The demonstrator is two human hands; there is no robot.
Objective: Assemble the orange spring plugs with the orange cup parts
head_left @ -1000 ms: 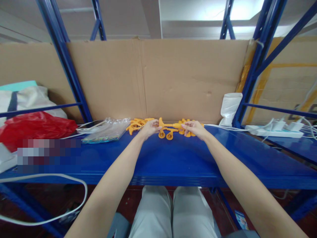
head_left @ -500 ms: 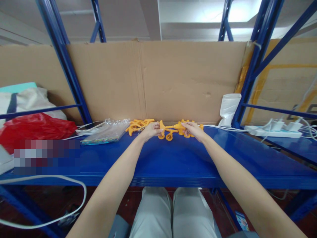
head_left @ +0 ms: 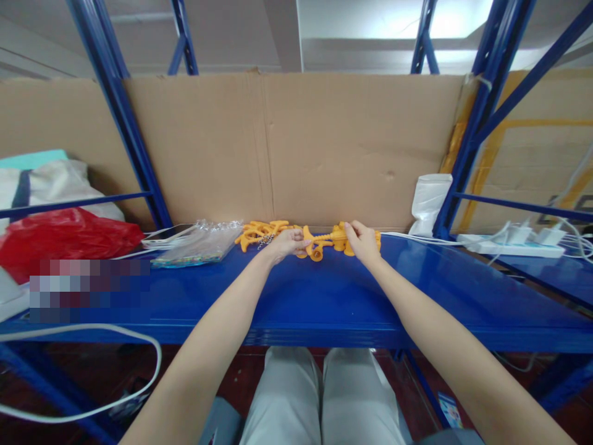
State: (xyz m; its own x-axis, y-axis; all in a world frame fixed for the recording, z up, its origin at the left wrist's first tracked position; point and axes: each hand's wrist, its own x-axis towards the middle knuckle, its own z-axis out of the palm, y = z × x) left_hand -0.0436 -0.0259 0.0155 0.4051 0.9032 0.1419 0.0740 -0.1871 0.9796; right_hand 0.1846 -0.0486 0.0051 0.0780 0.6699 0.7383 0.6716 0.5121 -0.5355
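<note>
A yellow-orange plastic piece with a ribbed rod point(head_left: 323, 237) and a curved end spans the space between my hands, just over the shelf. My left hand point(head_left: 288, 243) is closed on its curved end. At the other end, my right hand point(head_left: 364, 242) is closed, thumb up, on the wider part; its fingertips are partly hidden. Below the rod lies an orange piece with a round cup-like end point(head_left: 317, 253). More orange pieces crowd around my right hand, partly covered by it. Left of my left hand are curved orange pieces point(head_left: 254, 232) and small shiny metal bits point(head_left: 265, 241).
The blue shelf point(head_left: 324, 303) backs onto a cardboard sheet point(head_left: 343, 142). To the left lie a clear plastic bag point(head_left: 199, 247) and a red bag point(head_left: 69, 238). A white wrapped item point(head_left: 430, 204) and a power strip point(head_left: 514, 246) stand at right. Blue posts flank the workspace.
My left hand and the curved end have moved slightly right. My right hand has turned, its thumb now higher over the orange piece.
</note>
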